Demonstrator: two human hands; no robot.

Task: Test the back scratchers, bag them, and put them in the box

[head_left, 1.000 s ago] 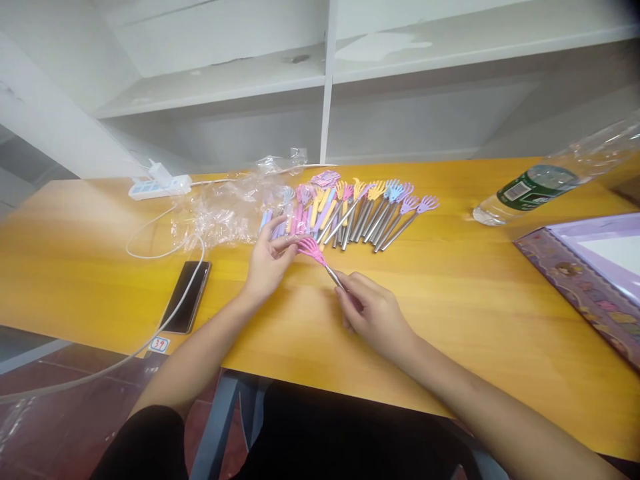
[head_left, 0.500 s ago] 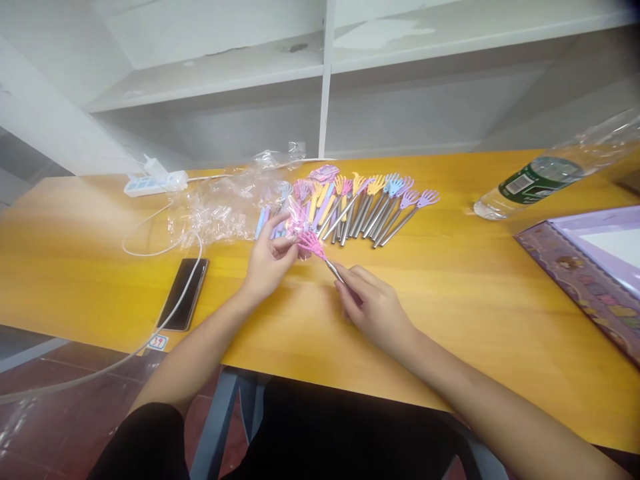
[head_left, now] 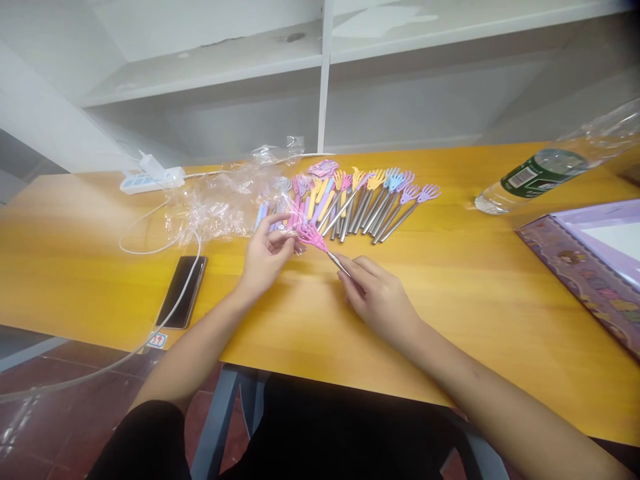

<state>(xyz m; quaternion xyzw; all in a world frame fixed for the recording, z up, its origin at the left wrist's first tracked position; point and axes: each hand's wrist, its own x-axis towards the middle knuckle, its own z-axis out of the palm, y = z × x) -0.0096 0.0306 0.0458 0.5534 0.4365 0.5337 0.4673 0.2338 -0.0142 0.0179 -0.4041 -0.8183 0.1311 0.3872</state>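
My right hand [head_left: 377,293] is closed round the metal rod of a pink hand-shaped scratcher [head_left: 313,237], whose claw head points up and left. Thumb and fingers of my left hand [head_left: 267,257] pinch a clear plastic wrapper [head_left: 299,245] beside the claw's tips. Behind them lie several hand-shaped scratchers [head_left: 377,203] in yellow, blue, purple and pink, with metal rods fanned toward me. Coloured handles [head_left: 320,203] sit to their left, partly under plastic. A small pink printed packet [head_left: 323,168] lies at the back of the pile.
Crumpled clear wrappers [head_left: 215,207] spread left of the pile. A power strip [head_left: 153,180], a white cable [head_left: 175,300] and a phone [head_left: 181,292] are farther left. At the right are a bottle [head_left: 535,175] and a purple box [head_left: 583,280]. White shelving [head_left: 324,100] stands behind.
The pink scratcher and my right hand have shifted slightly to the right. My left hand still pinches the plastic, almost where it was.
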